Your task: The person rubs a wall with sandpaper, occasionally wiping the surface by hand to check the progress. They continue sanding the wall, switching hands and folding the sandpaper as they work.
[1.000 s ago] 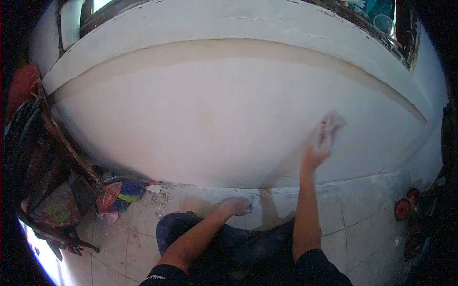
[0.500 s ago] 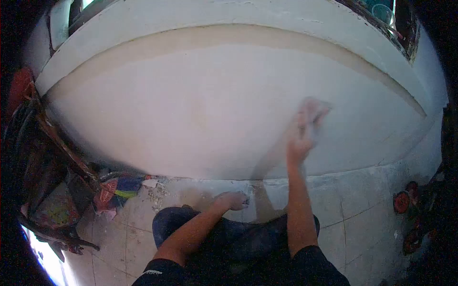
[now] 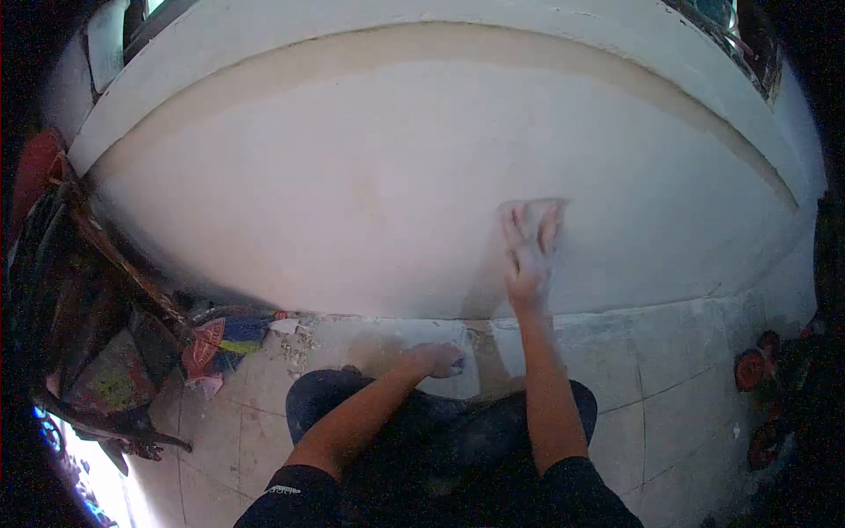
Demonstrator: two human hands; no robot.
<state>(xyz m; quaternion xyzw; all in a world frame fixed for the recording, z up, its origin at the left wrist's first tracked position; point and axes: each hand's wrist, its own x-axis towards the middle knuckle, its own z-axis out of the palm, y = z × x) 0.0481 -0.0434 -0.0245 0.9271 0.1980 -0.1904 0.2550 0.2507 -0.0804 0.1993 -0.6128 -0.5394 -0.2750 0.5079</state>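
Note:
A pale, smooth wall [image 3: 370,185] fills the view ahead, with a beige band along its upper edge. My right hand [image 3: 530,251], dusted white and slightly blurred, presses a thin flat piece, seemingly sandpaper [image 3: 535,203], against the wall. Only its brownish upper edge shows past the fingertips. Low in front, above my knees, my left hand [image 3: 433,360] is curled closed. Something dark shows at its fingers, too small to name.
Tiled floor [image 3: 607,436] runs below the wall. Bags and clutter [image 3: 114,374] are heaped at the left beside a wooden piece. Reddish round objects [image 3: 750,370] lie at the right. A ledge [image 3: 422,13] tops the wall.
My right hand has slid left and a little down along the wall with the flat piece. My left hand stays nearly in place. The view has tilted slightly.

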